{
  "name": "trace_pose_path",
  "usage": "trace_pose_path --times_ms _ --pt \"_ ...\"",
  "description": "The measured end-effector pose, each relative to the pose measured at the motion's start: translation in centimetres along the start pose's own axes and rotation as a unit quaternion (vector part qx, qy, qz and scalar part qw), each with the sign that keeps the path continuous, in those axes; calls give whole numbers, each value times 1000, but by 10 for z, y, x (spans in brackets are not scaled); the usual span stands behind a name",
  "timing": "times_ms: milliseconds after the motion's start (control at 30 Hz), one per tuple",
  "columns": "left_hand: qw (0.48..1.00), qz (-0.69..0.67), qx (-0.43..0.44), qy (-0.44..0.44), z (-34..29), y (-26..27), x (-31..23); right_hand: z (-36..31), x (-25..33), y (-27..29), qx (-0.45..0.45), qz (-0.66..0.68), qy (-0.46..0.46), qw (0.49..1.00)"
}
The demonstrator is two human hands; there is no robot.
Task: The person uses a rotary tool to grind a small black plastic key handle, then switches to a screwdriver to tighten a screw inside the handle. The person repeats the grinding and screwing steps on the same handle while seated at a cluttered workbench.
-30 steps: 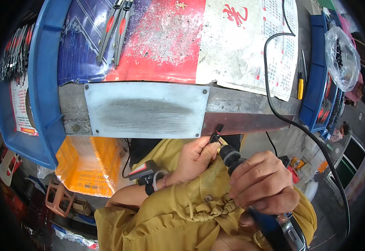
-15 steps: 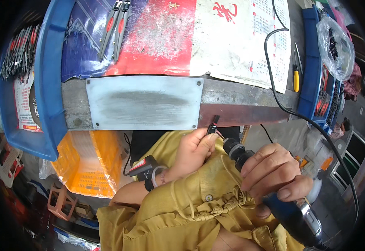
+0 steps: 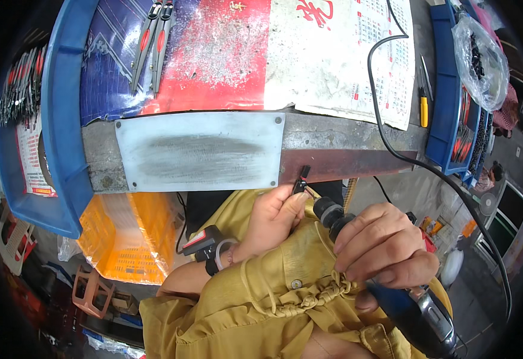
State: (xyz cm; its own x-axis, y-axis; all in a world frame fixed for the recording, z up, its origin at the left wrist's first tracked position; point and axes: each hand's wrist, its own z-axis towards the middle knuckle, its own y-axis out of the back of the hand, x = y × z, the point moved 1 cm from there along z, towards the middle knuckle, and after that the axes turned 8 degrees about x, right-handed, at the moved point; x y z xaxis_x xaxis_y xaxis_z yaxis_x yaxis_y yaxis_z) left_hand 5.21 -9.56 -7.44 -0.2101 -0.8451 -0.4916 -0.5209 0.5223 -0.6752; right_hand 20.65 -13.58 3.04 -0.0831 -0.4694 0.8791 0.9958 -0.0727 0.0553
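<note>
My left hand [image 3: 273, 214] is closed, pinching a small black part with a touch of red [image 3: 301, 179] between thumb and fingers, just off the table's front edge. My right hand [image 3: 384, 245] is wrapped round a dark corded electric screwdriver [image 3: 414, 314]. Its black nose points left, and the thin bit reaches the black part beside my left thumb; whether it touches is too small to tell. Two drawing compasses [image 3: 153, 51] with red and grey legs lie side by side on the table's far left.
A blue bin [image 3: 64, 137] with many compasses stands left; more blue bins [image 3: 447, 119] line the right. A yellow-handled screwdriver [image 3: 423, 110] lies near them. A pale plate [image 3: 201, 152] is fixed along the front edge. A black cord [image 3: 387, 131] crosses the right side. Below left sits an orange crate [image 3: 123, 251].
The screwdriver and my right hand have shifted slightly left and up, nearer the small black part. My left hand keeps its pinch. The view has shifted a little.
</note>
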Motion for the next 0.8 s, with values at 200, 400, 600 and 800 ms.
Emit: trace_pose_path --times_ms 200,400,600,800 --pt "1000 -22 -2 6 -2 2 2 -1 -2 1 6 -3 -3 1000" --pt "1000 18 -5 12 -2 4 3 -1 -5 -4 -75 53 7 996" --pt "998 56 -13 -8 -3 0 0 -2 -1 1 -108 54 -27 992" --pt "998 65 -3 -19 -3 0 0 -2 -1 8 -23 6 -42 999"
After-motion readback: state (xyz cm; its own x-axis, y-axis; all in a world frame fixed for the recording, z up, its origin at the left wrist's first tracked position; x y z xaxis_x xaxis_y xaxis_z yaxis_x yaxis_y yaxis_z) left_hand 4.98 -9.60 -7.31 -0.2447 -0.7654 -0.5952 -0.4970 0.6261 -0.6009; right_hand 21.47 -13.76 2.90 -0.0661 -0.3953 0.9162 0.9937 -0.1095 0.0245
